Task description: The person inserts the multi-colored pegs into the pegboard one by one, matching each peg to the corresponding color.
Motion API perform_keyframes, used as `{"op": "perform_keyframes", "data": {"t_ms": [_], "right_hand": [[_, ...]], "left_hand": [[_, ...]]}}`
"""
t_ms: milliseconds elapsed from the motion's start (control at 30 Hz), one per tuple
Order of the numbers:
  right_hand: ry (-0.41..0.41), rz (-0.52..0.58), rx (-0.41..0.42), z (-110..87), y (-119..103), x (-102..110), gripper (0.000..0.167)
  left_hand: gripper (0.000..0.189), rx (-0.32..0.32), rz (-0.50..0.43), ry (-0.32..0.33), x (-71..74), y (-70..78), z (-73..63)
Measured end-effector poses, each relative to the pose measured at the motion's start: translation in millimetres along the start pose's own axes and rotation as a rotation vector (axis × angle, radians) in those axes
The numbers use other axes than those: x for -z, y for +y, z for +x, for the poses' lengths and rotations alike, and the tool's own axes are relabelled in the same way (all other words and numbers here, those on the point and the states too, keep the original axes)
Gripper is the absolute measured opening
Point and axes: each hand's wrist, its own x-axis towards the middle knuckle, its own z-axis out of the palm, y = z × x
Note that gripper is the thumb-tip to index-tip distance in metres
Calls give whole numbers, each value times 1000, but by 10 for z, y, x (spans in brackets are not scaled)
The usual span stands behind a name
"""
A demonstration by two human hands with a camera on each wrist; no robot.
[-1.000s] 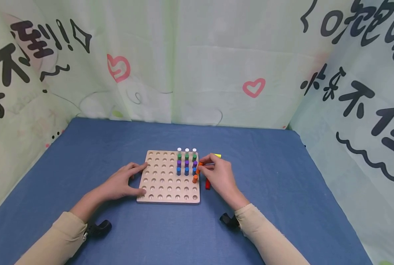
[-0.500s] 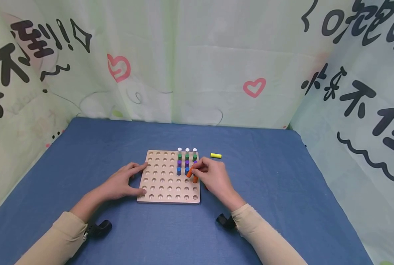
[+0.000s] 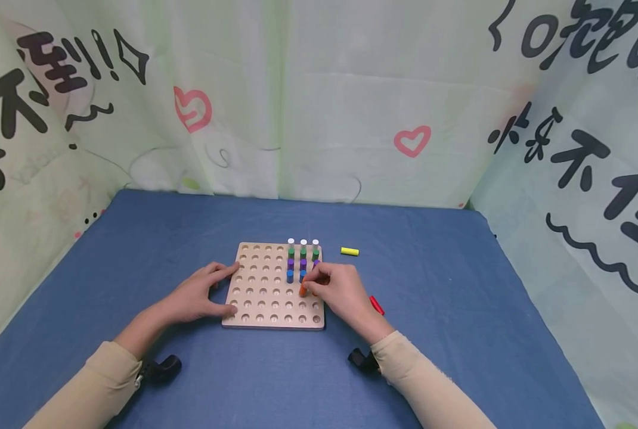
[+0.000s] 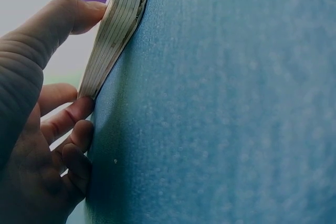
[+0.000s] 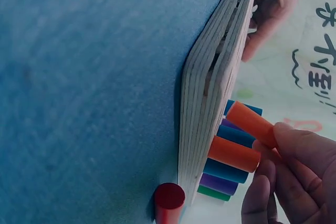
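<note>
A wooden pegboard [image 3: 265, 298] with rows of round holes lies on the blue cloth. My left hand [image 3: 201, 295] rests against its left side, thumb and index finger spread along the edge. Between thumb and fingers of my right hand [image 3: 340, 292] is an orange peg [image 5: 252, 123], tilted over the board's right part. A second orange peg [image 5: 233, 153] stands in the board beside it, mostly hidden by the hand in the head view. Behind these stand blue pegs [image 3: 290, 276], purple pegs [image 3: 290, 264], green pegs [image 3: 291, 254] and white pegs [image 3: 291, 243].
On the cloth right of the board lie a yellow peg [image 3: 349, 251] and a red peg [image 3: 376, 305], the red one close to my right wrist. A pale printed curtain [image 3: 319, 119] encloses the back and sides of the table.
My right hand has carried the orange peg leftward from the board's right edge, then lower toward the spot beside the standing orange peg. The left hand holds its place.
</note>
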Motion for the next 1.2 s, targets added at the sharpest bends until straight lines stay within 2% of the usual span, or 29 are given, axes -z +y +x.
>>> {"op": "perform_keyframes", "data": {"t_ms": [667,1200], "right_hand": [[7,-77,62,22,-18,-32,6],[-41,-95,40,-10,-110,-10,8]], "left_hand": [[97,2,14,3,-5,3,7],[97,5,16,6,-4,-1,-1]]}}
